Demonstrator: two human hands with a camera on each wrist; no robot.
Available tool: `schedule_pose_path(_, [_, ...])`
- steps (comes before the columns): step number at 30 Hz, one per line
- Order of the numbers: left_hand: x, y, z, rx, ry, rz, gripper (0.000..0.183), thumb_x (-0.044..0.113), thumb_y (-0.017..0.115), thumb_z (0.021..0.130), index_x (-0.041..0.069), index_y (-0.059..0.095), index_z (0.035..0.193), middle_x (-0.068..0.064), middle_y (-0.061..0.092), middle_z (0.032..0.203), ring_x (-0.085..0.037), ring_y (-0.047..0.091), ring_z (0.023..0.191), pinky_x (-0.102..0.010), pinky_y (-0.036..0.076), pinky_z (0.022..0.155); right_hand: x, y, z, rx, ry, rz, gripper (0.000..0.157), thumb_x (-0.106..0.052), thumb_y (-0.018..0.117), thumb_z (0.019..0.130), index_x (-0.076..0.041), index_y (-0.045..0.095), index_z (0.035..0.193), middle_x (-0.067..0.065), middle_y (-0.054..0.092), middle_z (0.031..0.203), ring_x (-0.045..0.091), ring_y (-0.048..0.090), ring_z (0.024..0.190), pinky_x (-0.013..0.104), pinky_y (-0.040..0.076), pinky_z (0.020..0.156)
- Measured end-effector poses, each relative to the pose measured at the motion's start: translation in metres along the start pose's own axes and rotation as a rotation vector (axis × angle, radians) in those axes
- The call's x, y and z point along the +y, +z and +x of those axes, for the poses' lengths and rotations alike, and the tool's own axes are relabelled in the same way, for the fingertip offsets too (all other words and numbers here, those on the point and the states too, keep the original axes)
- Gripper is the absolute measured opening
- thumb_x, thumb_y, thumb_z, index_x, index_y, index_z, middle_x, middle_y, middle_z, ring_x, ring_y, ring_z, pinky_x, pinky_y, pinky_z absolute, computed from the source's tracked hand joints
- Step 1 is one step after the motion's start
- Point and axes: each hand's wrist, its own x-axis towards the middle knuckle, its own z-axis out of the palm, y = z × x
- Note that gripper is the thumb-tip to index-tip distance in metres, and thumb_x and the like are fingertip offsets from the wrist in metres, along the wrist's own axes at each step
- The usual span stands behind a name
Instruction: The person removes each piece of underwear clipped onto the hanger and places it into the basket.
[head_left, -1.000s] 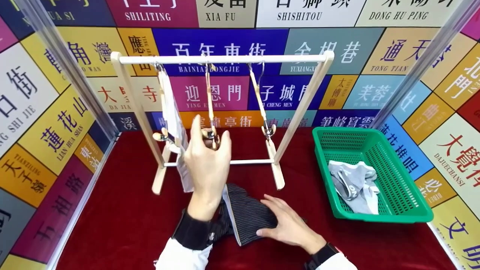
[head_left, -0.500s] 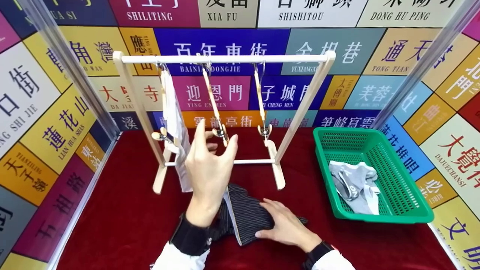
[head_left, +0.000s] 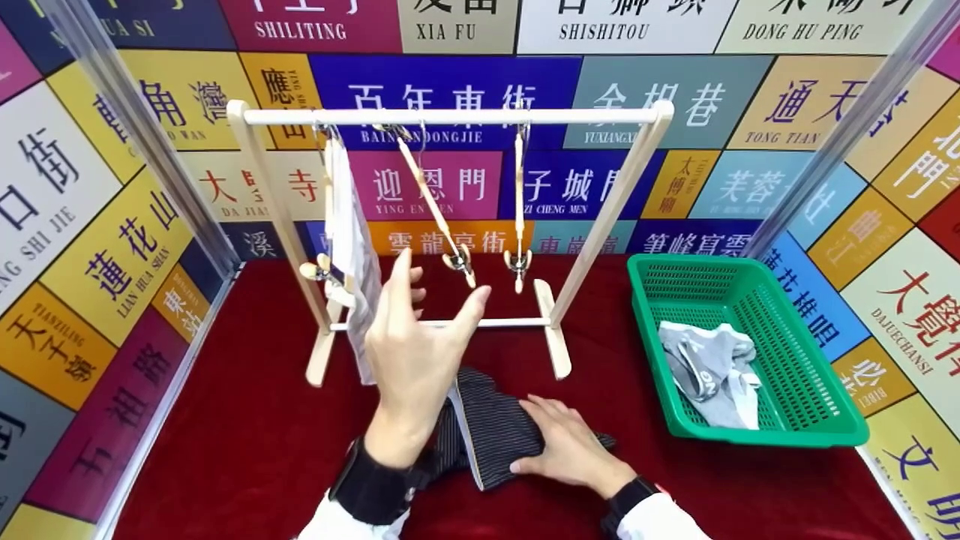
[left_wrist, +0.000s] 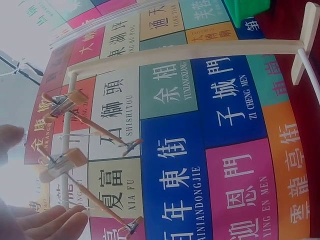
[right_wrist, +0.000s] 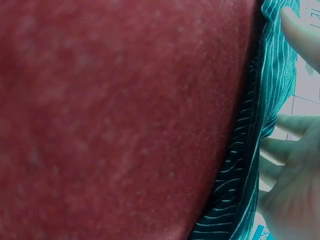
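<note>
My left hand [head_left: 412, 352] is raised before the rack, thumb and fingers spread, holding nothing. Just beyond its fingertips hangs the middle clip hanger [head_left: 431, 191], seen edge-on and swung askew, its near clip above the thumb. In the left wrist view, two clip hangers [left_wrist: 95, 192] hang beside the fingers. A dark pinstriped garment [head_left: 499, 435] lies bunched on the red cloth. Across its right side rests my right hand [head_left: 574, 450], fingers spread and thumb at the near edge. The right wrist view shows the fingers and thumb against the striped fabric [right_wrist: 280, 60].
The wooden rack [head_left: 450, 116] stands at the back. On its left hanger is a whitish garment [head_left: 349, 225]; the right hanger [head_left: 519, 202] is bare. A green basket [head_left: 780, 427] at right contains grey-and-white clothing [head_left: 712, 367]. Printed panels enclose the red-covered table [head_left: 247, 450].
My left hand has come away from the middle hanger's near clip and drawn slightly back. That hanger's near end has swung right, while the right hanger has swung slightly left. My right hand stays put.
</note>
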Motion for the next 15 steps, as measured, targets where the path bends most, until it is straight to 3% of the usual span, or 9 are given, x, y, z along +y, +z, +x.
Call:
schedule_pose_path(10, [-0.007, -0.013, -0.002, 0.015, 0.066, 0.036, 0.086, 0.063, 0.082, 0.082, -0.003, 0.065, 0.134, -0.016, 0.075, 0.11, -0.028, 0.074, 0.086, -0.042, 0.06, 0.072, -0.001, 0.001, 0.002, 0.043, 0.005, -0.038, 0.101, -0.041, 0.095, 0.072, 0.003, 0.049, 0.151, 0.016, 0.063, 0.133, 0.033, 0.056, 0.121, 0.054, 0.046, 0.1])
schedule_pose_path(15, [-0.011, -0.017, -0.004, 0.037, 0.133, 0.082, 0.083, 0.065, 0.08, 0.083, -0.003, 0.069, 0.13, -0.014, 0.075, 0.112, -0.028, 0.074, 0.093, -0.045, 0.061, 0.077, 0.0, 0.002, 0.004, 0.055, 0.008, -0.037, 0.088, -0.036, 0.096, 0.072, 0.001, 0.058, 0.143, 0.01, 0.066, 0.119, 0.027, 0.056, 0.109, 0.048, 0.046, 0.092])
